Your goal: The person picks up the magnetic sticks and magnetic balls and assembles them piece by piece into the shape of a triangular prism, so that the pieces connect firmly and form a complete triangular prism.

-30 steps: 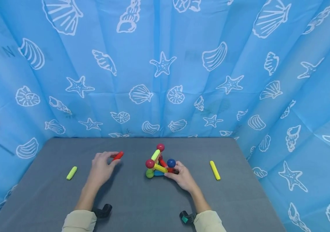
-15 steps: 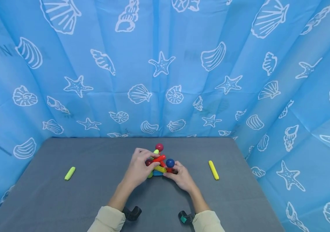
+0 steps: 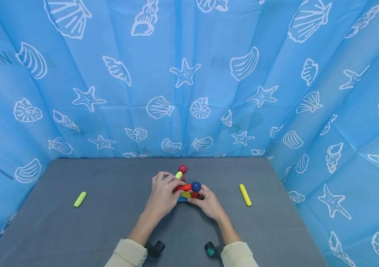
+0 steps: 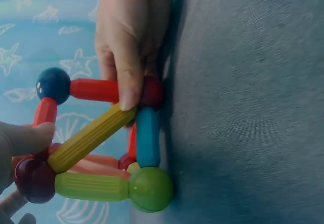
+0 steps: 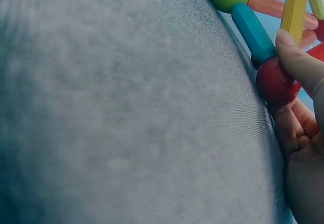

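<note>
A frame of magnetic sticks and balls stands mid-table. My left hand [image 3: 164, 193] pinches a red stick [image 4: 44, 113] along its upper side. One end of that stick meets the blue ball [image 3: 196, 186]; the other lies by a dark red ball [image 4: 35, 181]. My right hand [image 3: 210, 204] grips the lower corner at a red ball [image 5: 277, 82], its thumb against the end of a yellow stick [image 4: 91, 138]. A blue stick [image 4: 148, 138] runs along the bottom to a green ball [image 4: 151, 189]. In the head view, my left hand hides the frame's left side.
A lime-green stick [image 3: 80, 199] lies alone on the left of the grey table [image 3: 76, 237]. A loose yellow stick [image 3: 245, 195] lies on the right. A blue shell-patterned curtain [image 3: 186, 111] hangs behind the table and along its sides.
My left hand has brought the red stick rightward from the table's left side to the frame, where its end now meets the blue ball. My right hand has stayed at the same corner.
</note>
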The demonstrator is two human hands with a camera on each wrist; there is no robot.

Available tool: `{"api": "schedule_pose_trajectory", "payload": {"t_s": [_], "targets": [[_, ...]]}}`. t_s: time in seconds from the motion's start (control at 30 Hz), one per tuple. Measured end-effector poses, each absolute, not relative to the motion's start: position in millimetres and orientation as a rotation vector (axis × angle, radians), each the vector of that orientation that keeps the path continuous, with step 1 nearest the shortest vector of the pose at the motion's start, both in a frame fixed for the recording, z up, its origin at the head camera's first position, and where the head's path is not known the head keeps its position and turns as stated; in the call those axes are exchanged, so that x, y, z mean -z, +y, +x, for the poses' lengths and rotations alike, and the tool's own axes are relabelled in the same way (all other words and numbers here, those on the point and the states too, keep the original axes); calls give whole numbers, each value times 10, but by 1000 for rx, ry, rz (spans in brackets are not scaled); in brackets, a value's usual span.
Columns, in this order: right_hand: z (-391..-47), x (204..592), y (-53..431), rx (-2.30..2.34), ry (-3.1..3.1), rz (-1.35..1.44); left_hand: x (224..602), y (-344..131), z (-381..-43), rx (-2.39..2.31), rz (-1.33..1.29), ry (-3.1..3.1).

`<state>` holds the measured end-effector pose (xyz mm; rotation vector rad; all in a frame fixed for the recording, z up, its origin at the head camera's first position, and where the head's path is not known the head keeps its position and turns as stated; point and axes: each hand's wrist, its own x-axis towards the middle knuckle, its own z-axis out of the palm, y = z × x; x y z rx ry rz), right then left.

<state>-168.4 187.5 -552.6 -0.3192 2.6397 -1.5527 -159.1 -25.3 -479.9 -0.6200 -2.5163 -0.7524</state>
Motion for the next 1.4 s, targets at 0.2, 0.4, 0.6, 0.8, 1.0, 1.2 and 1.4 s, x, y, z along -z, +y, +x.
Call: {"api": "schedule_pose_trajectory", "payload": {"t_s": [0.2,0.4,0.6,0.8,1.0,1.2,1.4], "targets": [[-1661,5472,1845,1498,2699,-324,4870,-275,-1316,914,-207,-2679],[-1576,5292,1847,1481,2598,-287,4990,-270,-1152,1052,20,-3051],[-1557,5173,1898,1466,2230,-317,5151,-357,-1247,1236,-178,-3101],[-1512,5085,1937,1306,2306,-279,5249,-364,-1401,1318,-298,-3069],[-1371,4988,2010,1087,2571,-348,5307,-455,-1445,1106,-104,-2975],[-1270,4971,2434,848,2909,-90,5219,-627,-1389,1050,-30,-2932],[-1229,5083,2953,724,3052,313,5164,-677,-1373,1156,-19,-2960]]}}
